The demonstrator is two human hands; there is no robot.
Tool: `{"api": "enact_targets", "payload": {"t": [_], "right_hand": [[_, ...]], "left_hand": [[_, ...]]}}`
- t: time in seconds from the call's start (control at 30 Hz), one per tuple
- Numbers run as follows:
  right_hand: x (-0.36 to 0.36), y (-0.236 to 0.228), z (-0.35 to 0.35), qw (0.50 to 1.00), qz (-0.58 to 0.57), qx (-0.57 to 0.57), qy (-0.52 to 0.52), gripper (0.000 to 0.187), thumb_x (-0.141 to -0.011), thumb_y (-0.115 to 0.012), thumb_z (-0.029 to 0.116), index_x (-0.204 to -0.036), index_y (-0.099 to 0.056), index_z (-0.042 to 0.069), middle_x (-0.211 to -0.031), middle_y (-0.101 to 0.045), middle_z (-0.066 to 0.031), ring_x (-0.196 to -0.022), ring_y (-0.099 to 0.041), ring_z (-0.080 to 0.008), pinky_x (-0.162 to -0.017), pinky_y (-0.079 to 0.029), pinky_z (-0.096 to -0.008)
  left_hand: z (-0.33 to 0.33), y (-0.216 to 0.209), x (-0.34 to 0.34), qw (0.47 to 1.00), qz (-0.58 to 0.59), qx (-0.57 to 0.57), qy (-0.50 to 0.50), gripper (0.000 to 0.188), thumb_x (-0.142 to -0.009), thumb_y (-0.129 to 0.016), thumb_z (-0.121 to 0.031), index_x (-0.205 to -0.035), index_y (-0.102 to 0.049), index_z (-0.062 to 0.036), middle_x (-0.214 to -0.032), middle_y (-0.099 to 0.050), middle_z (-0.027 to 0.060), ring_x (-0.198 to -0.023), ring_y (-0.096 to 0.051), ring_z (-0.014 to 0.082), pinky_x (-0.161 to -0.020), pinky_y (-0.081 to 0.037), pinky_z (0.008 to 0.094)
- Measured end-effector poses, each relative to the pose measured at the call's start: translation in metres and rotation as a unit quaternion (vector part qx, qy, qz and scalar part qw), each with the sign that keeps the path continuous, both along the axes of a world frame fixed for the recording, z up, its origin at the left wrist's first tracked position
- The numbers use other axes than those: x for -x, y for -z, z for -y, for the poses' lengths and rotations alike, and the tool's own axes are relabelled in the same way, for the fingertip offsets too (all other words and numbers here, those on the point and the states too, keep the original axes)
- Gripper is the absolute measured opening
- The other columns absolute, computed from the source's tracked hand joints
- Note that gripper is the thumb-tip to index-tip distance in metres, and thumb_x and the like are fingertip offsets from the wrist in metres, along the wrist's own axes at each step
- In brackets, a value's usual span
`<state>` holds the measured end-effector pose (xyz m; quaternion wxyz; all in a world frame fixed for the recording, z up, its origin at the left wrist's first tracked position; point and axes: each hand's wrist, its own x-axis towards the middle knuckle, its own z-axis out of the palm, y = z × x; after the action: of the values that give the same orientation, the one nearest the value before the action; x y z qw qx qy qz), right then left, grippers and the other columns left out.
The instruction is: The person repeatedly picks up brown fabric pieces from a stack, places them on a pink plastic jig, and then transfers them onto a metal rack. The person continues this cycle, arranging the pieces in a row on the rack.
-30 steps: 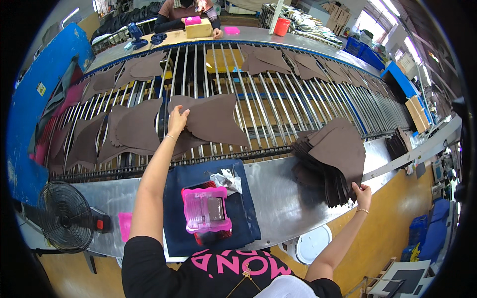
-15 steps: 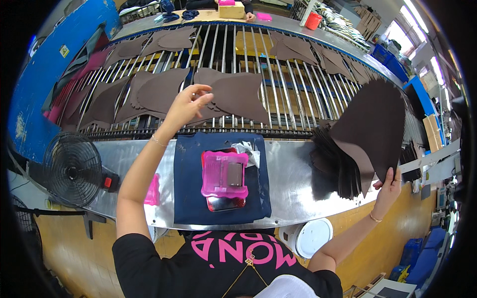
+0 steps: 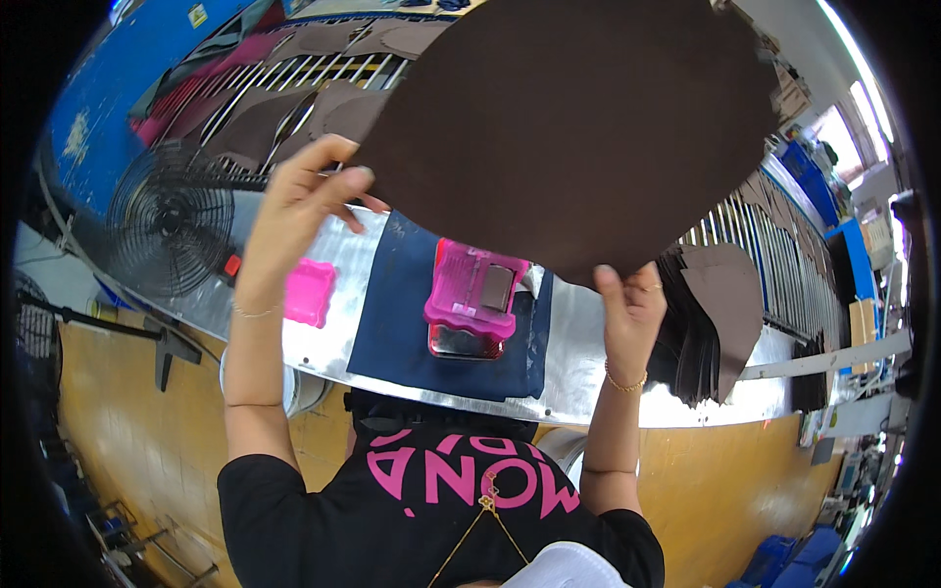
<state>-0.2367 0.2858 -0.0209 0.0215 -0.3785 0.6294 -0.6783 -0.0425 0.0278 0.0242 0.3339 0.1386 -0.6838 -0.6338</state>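
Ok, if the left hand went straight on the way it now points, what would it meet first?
Most likely the left edge of the dark brown sheet, close to the left hand; depth is unclear, so they may already touch.

Left forearm (image 3: pixel 253 343) and right forearm (image 3: pixel 619 412) point upward, elbows (image 3: pixel 260 406) bent. The left hand (image 3: pixel 294 208) sits higher, fingers (image 3: pixel 328 149) curled, though whether they meet its thumb (image 3: pixel 345 184) is hard to tell; the right hand (image 3: pixel 633 318) pinches, thumb upright
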Motion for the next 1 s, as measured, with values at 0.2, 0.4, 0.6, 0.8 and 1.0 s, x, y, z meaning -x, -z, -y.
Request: {"api": "enact_targets", "payload": {"t": [0.2, 0.4, 0.6, 0.8, 1.0], "right_hand": [[-0.009, 0.044, 0.034, 0.986, -0.116, -0.096, -0.068, 0.018, -0.079, -0.072, 0.006, -0.096, -0.067, 0.003, -0.085, -0.069, -0.0085, -0.073, -0.063, -0.0161, -0.069, -0.048, -0.0256], [-0.017, 0.040, 0.044, 0.957, -0.250, -0.144, -0.044, 0.029, -0.065, -0.068, 0.004, -0.093, -0.067, 0.012, -0.086, -0.068, -0.0046, -0.075, -0.054, -0.0232, -0.074, -0.043, -0.0311], [-0.007, 0.043, 0.026, 0.936, -0.314, -0.161, 0.007, 0.020, -0.071, -0.067, -0.004, -0.087, -0.068, 0.007, -0.075, -0.066, -0.0085, -0.067, -0.059, -0.0257, -0.078, -0.042, -0.0355], [0.003, 0.070, -0.039, 0.937, -0.230, -0.257, 0.048, 0.011, -0.077, -0.067, -0.001, -0.085, -0.069, 0.006, -0.070, -0.064, -0.0095, -0.064, -0.058, -0.0250, -0.077, -0.043, -0.0352], [0.004, 0.090, -0.105, 0.941, -0.161, -0.278, 0.103, 0.018, -0.075, -0.060, -0.001, -0.090, -0.069, 0.005, -0.066, -0.063, -0.0073, -0.065, -0.054, -0.0225, -0.068, -0.045, -0.0305]], "left_hand": [[0.015, 0.001, -0.067, 0.977, 0.060, 0.153, -0.135, 0.020, -0.089, -0.063, -0.011, -0.105, -0.061, 0.0009, -0.075, -0.061, 0.0023, -0.059, -0.061, 0.0090, -0.048, -0.045, 0.0192], [0.018, 0.013, -0.080, 0.974, 0.122, 0.094, -0.163, 0.017, -0.088, -0.063, -0.010, -0.100, -0.064, 0.0022, -0.071, -0.060, 0.0017, -0.056, -0.057, 0.0065, -0.048, -0.042, 0.0193], [0.014, 0.046, -0.065, 0.980, 0.160, 0.053, -0.107, 0.014, -0.086, -0.063, -0.008, -0.093, -0.063, 0.0038, -0.069, -0.061, 0.0025, -0.054, -0.058, 0.0080, -0.047, -0.043, 0.0216], [-0.005, 0.069, -0.024, 0.969, 0.233, 0.077, -0.001, 0.012, -0.083, -0.063, -0.004, -0.091, -0.065, 0.0053, -0.072, -0.063, 0.0070, -0.052, -0.061, 0.0124, -0.049, -0.045, 0.0249], [-0.025, 0.074, 0.022, 0.929, 0.127, 0.338, 0.087, 0.014, -0.075, -0.071, -0.005, -0.088, -0.068, -0.0023, -0.074, -0.060, 0.0066, -0.063, -0.060, 0.0200, -0.055, -0.047, 0.0289]]}}
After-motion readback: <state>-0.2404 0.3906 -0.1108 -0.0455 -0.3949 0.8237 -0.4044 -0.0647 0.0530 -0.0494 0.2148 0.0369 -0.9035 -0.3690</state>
